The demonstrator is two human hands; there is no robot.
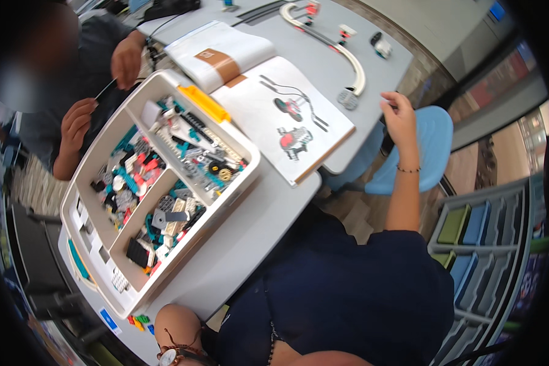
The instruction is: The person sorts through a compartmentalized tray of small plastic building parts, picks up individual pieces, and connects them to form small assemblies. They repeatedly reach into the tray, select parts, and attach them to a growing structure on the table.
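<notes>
My right hand (400, 119) is raised by the table's right edge, fingers loosely bent and apart, nothing visible in it. Nearest to it is the grey ribbed end piece (348, 98) of a curved white building-brick track (355, 61). At the lower edge my left wrist shows a watch (169, 357) and bracelets; the hand itself lies outside the picture. An instruction booklet (259, 113) lies spread on the table, showing a model with wheels. Left of it stands a white divided bin (250, 155) full of loose building bricks, with a yellow latch (204, 104).
Across the table, a person's hands (79, 124) hold a thin dark strip (105, 89). Small brick assemblies (381, 45) stand at the far right. A light-blue chair (430, 149) is beside the table. Shelves with green and blue trays (477, 222) stand at right.
</notes>
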